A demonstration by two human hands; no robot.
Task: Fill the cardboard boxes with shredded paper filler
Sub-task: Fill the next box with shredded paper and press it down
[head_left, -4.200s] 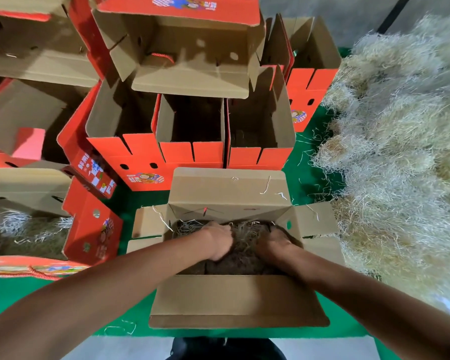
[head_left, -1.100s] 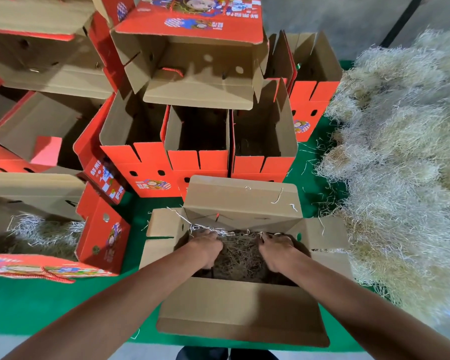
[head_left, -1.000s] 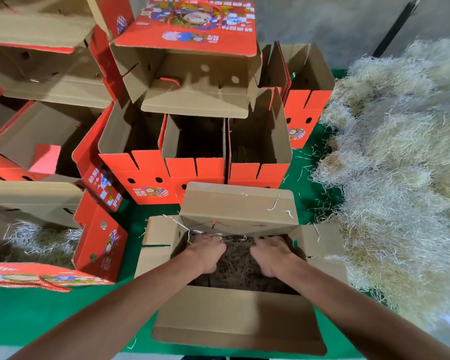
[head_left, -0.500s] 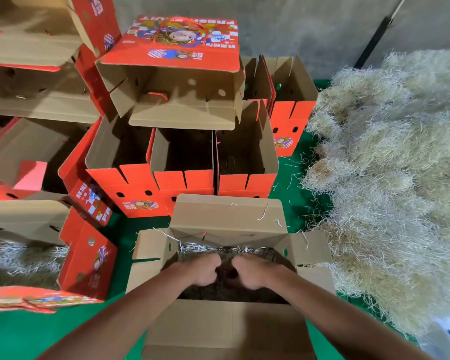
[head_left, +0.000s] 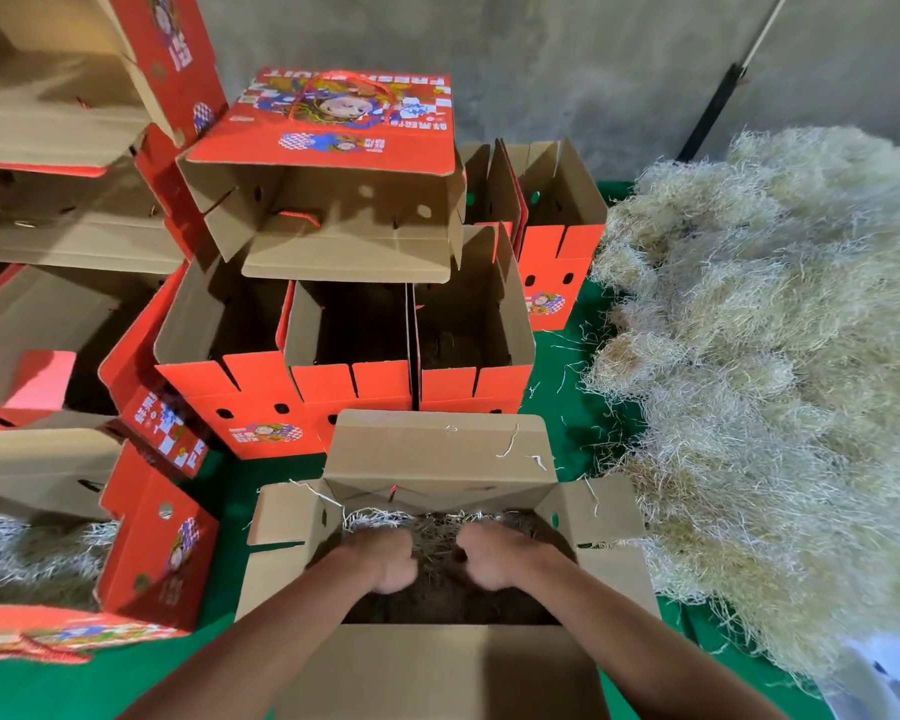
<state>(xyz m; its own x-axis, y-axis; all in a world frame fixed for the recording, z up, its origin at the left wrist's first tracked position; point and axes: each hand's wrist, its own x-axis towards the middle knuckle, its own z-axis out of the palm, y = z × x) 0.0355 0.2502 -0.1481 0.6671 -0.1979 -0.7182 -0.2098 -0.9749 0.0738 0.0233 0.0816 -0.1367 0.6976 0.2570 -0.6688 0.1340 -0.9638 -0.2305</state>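
An open brown cardboard box [head_left: 440, 459] with its four flaps folded outward sits on the green-covered counter [head_left: 32, 688] directly in front of the person; both bare forearms reach down into it. The left hand [head_left: 385, 561] and the right hand [head_left: 489, 558] sit side by side, close together but apart, on the dark shredded paper filler [head_left: 437, 532] inside the box; the fingers of both hands are curled under into the filler, though whether they actually clutch strands or only press with the knuckles cannot be told. Pale strands show along the far inner edge of the box, and a few loose strands lie on its far flap. To the right, a large heap of pale straw-coloured shredded paper [head_left: 780, 366] rises along the counter's edge, just beside the box's right flap. Behind the box stands a row of open orange-and-brown printed cartons [head_left: 354, 376], with another printed carton [head_left: 333, 148] stacked on top; at the left, an orange carton holding pale filler [head_left: 32, 558] lies near the counter edge; a grey wall [head_left: 567, 59] stands behind.
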